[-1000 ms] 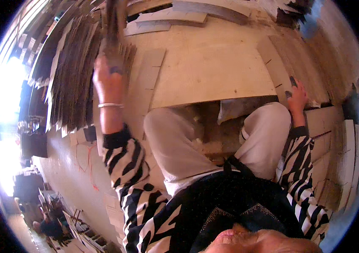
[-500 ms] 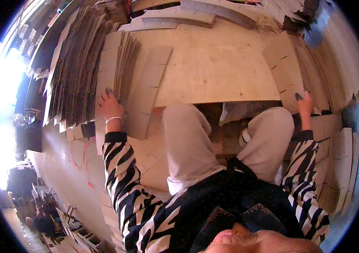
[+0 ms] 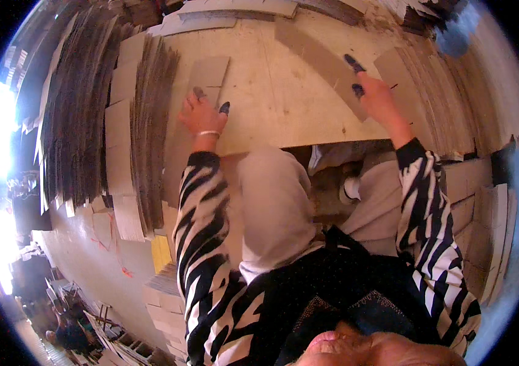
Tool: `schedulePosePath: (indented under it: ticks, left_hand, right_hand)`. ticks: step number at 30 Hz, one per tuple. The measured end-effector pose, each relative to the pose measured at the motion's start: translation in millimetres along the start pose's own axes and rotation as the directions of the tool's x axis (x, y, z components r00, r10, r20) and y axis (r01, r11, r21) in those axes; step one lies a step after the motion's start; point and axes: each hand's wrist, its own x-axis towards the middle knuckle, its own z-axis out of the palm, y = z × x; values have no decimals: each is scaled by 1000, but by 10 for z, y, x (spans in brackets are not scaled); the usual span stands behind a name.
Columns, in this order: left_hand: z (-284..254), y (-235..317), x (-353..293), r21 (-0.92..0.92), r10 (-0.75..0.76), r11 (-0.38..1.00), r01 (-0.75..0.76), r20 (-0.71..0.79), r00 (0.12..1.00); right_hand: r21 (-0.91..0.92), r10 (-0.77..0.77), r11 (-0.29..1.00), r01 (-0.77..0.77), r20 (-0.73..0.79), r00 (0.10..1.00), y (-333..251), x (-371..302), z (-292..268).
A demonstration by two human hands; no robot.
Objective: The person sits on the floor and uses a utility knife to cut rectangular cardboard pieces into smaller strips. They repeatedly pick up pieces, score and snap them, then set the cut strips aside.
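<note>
My left hand (image 3: 203, 116) is over a slotted grey-brown cardboard strip (image 3: 212, 70) on the wooden board, fingers a little bent and thumb held apart. Dark covers sit on some of its fingertips, and a pale band circles the wrist. My right hand (image 3: 379, 99) is at the right edge of another long cardboard strip (image 3: 314, 56), which lies slantwise across the board. Its thumb and forefinger, both with dark covers, are spread apart. I see no grip on either strip, though the undersides of both hands are hidden.
A pale wooden board (image 3: 259, 116) spans the space before my knees. Leaning rows of cardboard strips stand left (image 3: 152, 122) and right (image 3: 439, 91); a darker stack (image 3: 82, 110) is farther left. More cardboard pieces (image 3: 235, 8) lie along the far edge.
My right hand has moved left and forward from the right-hand row, and a strip now lies slantwise on the board. My left hand has left the left-hand row, moving right and forward.
</note>
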Motion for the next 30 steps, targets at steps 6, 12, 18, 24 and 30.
schedulePosePath:
  ticks: [6,12,18,24,30]
  left_hand:
    - [913,-203,120,238,-25,971,3,90,996]
    - [595,42,99,-107,165,980,-169,-44,985]
    - [640,597,-174,-900,108,389,199,259,960]
    - [191,935,-102,-928,258,238,286,344,903]
    - [-205,1326,-186,-895,462,331,298,430,776]
  right_hand:
    - [-84,-144,986,141,-30,989,-90,-55,538]
    - [52,-256,961,270,-193,947,-207,-121,427]
    - [211,-396,856,471,-319,861,-699,-97,414]
    - [80,-368,920,384,-157,916,-449,-22,601]
    - [-18,-334,942,336,60,941,-176,-92,596]
